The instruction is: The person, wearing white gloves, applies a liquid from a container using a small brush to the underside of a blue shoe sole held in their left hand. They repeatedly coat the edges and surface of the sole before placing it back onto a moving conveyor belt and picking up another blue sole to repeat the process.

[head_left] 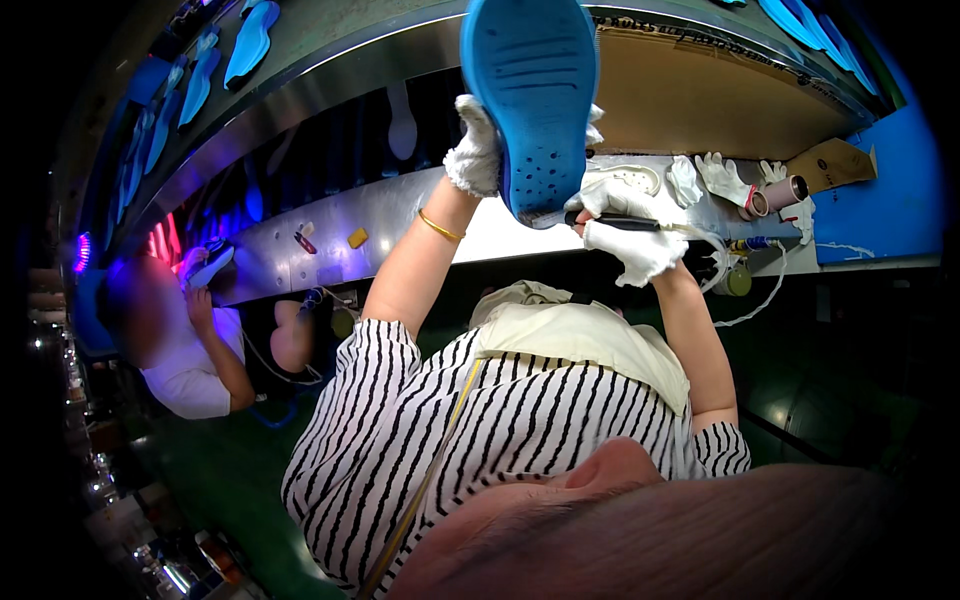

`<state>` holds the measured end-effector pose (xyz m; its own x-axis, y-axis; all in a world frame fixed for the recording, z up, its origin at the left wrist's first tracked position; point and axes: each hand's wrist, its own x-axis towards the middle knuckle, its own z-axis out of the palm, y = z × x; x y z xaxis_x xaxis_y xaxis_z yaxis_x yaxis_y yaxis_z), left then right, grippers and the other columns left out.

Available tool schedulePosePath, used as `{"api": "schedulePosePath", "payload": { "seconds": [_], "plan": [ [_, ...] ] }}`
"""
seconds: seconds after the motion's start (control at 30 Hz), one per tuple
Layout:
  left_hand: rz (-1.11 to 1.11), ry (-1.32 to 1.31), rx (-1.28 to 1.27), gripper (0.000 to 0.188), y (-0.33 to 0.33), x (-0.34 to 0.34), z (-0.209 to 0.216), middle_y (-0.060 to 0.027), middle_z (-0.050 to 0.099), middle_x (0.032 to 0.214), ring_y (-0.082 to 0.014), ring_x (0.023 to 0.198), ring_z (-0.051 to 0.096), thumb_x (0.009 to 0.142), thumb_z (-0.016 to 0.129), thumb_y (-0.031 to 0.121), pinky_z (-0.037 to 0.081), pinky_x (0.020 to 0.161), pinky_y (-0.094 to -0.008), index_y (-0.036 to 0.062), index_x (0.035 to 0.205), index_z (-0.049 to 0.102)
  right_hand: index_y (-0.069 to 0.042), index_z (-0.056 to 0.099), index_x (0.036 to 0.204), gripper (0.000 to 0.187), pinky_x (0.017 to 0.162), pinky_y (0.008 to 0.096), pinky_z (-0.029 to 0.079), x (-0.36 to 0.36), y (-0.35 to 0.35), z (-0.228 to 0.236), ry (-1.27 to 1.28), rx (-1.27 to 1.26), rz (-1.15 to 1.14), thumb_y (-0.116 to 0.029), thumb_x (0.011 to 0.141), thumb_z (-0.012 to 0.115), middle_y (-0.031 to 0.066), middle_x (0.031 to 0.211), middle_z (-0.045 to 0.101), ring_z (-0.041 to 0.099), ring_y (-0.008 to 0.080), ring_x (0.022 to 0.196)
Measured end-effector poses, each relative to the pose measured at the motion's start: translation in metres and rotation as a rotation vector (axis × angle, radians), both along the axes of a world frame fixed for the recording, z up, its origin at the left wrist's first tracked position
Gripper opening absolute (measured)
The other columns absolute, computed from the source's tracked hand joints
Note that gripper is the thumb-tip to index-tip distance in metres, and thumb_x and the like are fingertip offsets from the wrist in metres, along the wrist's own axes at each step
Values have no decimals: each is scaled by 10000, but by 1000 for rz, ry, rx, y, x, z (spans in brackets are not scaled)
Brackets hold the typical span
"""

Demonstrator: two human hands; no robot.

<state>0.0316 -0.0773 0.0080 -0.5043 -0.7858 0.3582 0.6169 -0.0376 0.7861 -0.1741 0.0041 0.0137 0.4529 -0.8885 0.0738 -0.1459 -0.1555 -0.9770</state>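
A blue shoe sole [535, 85] stands nearly upright in front of me, with grooves across its upper part and small holes lower down. My left hand [474, 150], in a white knit glove, grips the sole by its left edge; white glove fabric also shows at its right edge. In my right hand [635, 232], also gloved, is a slim black-handled tool [630, 222] held like a pen. Its tip is at the sole's lower end; I cannot tell whether they touch. A pale cord [715, 245] hangs beside this hand. The fingers behind the sole are hidden.
Spare white gloves [722, 178] and a dark-lidded cup [785, 192] lie on the metal bench [340, 215]. A yellow block [357, 238] and a small red tool [305, 242] are farther left. Blue soles [252, 42] line the raised shelf. At left, a co-worker [190, 340] handles another sole.
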Motion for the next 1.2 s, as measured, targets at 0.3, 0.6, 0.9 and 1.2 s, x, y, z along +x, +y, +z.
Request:
{"api": "schedulePosePath", "payload": {
  "seconds": [0.3, 0.6, 0.9, 1.2],
  "plan": [
    [-71, -343, 273, 953, -9, 0, 8, -203, 622, 1142, -277, 943, 674, 752, 439, 789, 588, 785, -410, 52, 1356, 450, -23, 587, 826, 124, 698, 272, 512, -1, -6, -5, -154, -159, 9, 31, 731, 645, 81, 904, 627, 615, 146, 801],
    [192, -694, 278, 776, -18, -5, -6, -119, 627, 1153, -173, 949, 629, 853, 456, 695, 545, 811, -322, 124, 1379, 471, -44, 567, 790, 79, 773, 284, 465, -3, -21, 2, -290, 12, 178, -20, 739, 622, 42, 884, 591, 570, 133, 792],
    [117, -695, 262, 793, -4, -7, 21, -149, 597, 1183, -200, 954, 627, 841, 479, 699, 548, 814, -350, 142, 1403, 439, -14, 570, 802, 108, 775, 298, 484, -21, -35, 0, -227, -242, 163, 18, 707, 610, 66, 922, 595, 587, 159, 859],
    [268, -417, 290, 859, -1, 7, 15, -135, 648, 1061, -206, 877, 664, 805, 448, 740, 584, 736, -343, 29, 1284, 507, -18, 579, 823, 125, 753, 286, 514, -45, -31, 12, -148, -171, 111, 36, 722, 630, 77, 930, 610, 604, 140, 805]
  ]
}}
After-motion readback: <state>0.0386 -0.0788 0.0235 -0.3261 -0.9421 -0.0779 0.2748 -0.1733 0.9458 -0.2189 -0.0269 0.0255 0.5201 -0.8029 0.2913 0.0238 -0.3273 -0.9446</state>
